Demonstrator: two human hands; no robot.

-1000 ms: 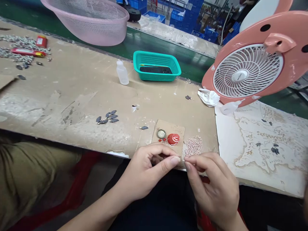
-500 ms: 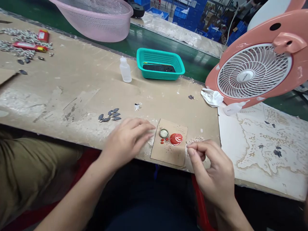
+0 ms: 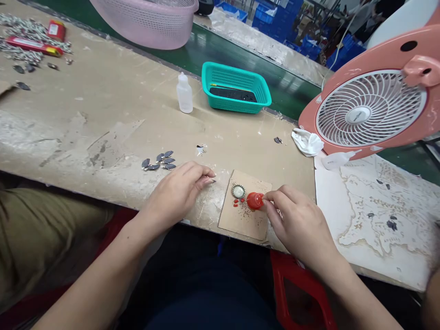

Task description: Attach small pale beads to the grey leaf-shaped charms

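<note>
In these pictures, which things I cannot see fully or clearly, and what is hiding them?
Head view only:
- Inside of the red plastic cap: the right hand covers one side, so any contents are unclear.
- Small red bits on the cardboard piece: too small to identify.
- Pink basket: cut off by the top edge.
- Pink fan: cut off by the right edge.

Dark leaf-shaped charms [image 3: 160, 161] lie just past the left hand [image 3: 177, 195], with a dropper bottle [image 3: 184, 94] and teal basket [image 3: 235, 88] farther ahead and a pink fan [image 3: 369, 107] well to its right.
</note>
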